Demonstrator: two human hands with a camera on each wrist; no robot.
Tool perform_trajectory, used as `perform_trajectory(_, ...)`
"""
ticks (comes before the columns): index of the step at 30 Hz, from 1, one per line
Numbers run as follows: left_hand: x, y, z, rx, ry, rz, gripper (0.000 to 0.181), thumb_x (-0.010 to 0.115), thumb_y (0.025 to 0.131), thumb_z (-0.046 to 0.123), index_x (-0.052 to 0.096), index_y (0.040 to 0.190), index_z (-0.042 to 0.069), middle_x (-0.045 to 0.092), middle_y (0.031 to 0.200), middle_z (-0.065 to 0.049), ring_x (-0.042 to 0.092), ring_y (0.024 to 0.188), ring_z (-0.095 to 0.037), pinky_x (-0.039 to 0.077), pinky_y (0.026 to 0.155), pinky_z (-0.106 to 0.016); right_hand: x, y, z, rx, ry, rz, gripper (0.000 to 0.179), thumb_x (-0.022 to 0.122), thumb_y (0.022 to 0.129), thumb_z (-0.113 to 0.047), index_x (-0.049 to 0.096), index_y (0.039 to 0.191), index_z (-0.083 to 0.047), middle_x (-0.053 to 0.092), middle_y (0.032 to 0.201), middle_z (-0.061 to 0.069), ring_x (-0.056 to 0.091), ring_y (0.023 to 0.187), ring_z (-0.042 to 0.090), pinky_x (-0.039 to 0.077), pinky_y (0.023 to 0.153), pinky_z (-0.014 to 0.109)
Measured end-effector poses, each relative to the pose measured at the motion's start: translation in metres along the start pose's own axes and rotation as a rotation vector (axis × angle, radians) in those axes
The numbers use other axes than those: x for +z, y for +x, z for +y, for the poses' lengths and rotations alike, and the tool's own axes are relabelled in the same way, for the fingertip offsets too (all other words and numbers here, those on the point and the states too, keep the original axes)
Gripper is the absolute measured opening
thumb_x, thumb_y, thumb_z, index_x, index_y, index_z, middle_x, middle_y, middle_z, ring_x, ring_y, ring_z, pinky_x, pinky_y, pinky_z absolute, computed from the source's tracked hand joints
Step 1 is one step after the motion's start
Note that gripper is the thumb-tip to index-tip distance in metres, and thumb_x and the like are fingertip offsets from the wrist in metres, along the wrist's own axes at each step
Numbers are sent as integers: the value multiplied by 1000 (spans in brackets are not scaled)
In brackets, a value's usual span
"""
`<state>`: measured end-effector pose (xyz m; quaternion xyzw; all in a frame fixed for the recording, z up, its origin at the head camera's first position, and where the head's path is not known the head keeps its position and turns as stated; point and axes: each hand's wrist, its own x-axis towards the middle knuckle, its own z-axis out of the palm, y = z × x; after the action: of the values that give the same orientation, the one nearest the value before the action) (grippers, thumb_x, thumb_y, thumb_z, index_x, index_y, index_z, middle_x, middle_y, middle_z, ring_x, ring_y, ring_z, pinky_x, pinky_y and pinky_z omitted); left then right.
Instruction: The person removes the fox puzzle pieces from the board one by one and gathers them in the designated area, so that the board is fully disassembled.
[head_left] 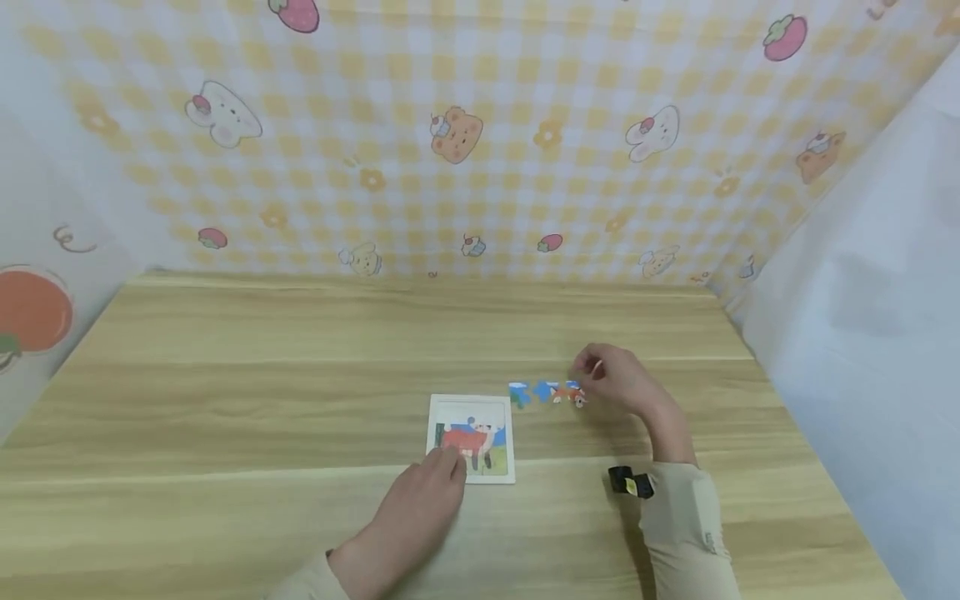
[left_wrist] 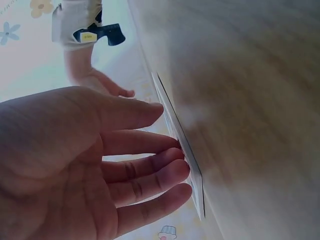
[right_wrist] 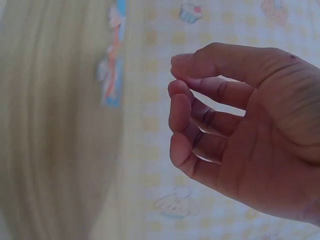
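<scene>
A square puzzle board (head_left: 511, 450) with a white frame lies flat on the table, showing a partly assembled picture with a red animal body. My left hand (head_left: 423, 504) rests its fingertips on the board's lower left part; in the left wrist view its fingers (left_wrist: 145, 170) are loosely bent against the thin board. To the board's upper right, several puzzle pieces (head_left: 520, 395) with blue, green and orange print lie in a row. My right hand (head_left: 618, 379) hovers at the right end of this row. Its fingers are curled, thumb meeting index fingertip, with nothing visible between them.
The wooden table (head_left: 262, 375) runs back to a yellow checked cloth (head_left: 510, 183) with cartoon prints. White cloth (head_left: 862, 292) hangs along the right side. A black strap device (head_left: 630, 482) sits on the right sleeve.
</scene>
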<state>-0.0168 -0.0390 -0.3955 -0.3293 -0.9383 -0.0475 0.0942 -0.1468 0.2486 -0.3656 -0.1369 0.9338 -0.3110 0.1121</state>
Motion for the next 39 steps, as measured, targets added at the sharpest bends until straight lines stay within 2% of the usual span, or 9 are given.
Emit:
perform_trajectory(7,0,-5,5,-10,-14,-27,23,63,78,-6,63,100,-9,49,88,-10,43,69,-17,43,52,-21,8,1,-24,-71,-16,-58,15,61,84,-2,59,99,3,59,84,5,55,72,17,47,59,29)
perform_trajectory(11,-3,-6,7,15,-4,-69,27,66,78,3,63,102,-11,50,89,-11,43,70,-17,46,59,-23,17,3,-36,-113,-53,-74,16,60,84,-1,61,99,2,60,81,3,54,68,14,47,59,27)
perform_trajectory(14,-5,-6,7,17,-20,-77,33,69,78,10,62,102,-11,50,88,-11,42,70,-17,45,61,-23,27,5,-49,-166,-82,-79,15,61,83,-1,62,98,1,60,80,1,54,68,12,47,61,27)
perform_trajectory(21,-8,-7,6,95,99,-74,24,69,78,10,66,94,-8,52,87,-11,40,68,-17,42,59,-21,63,5,-87,-273,-143,-206,17,64,84,-9,64,101,-5,58,82,-3,53,69,10,46,62,24)
perform_trajectory(24,-6,-8,7,60,48,-80,30,69,79,9,64,101,-11,53,97,-14,45,73,-17,46,62,-21,75,5,-97,-278,-149,-243,18,64,84,-9,64,102,-5,58,86,-1,54,73,12,47,66,25)
perform_trajectory(28,-3,-8,10,29,-4,-41,31,63,76,1,61,105,-11,51,94,-12,48,75,-17,49,69,-25,87,5,-101,-278,-181,-254,20,64,85,-10,64,105,-5,56,92,2,53,75,13,47,68,24)
perform_trajectory(32,-1,-7,11,48,11,-10,28,63,74,3,61,100,-8,45,81,-6,43,66,-14,45,63,-23,97,4,-100,-278,-209,-264,19,65,84,-9,63,103,-5,51,91,0,49,68,11,44,63,21)
perform_trajectory(35,-3,-6,10,48,31,-20,31,66,76,7,62,103,-8,49,83,-6,41,64,-13,40,57,-20,102,4,-100,-269,-200,-246,16,65,84,-9,61,100,-6,47,90,-1,47,64,12,43,59,21)
perform_trajectory(39,-8,-7,7,56,31,-32,30,65,77,6,62,103,-8,53,86,-8,43,65,-13,40,54,-19,105,7,-103,-248,-169,-246,16,63,85,-10,58,99,-6,43,89,0,45,60,12,41,54,21)
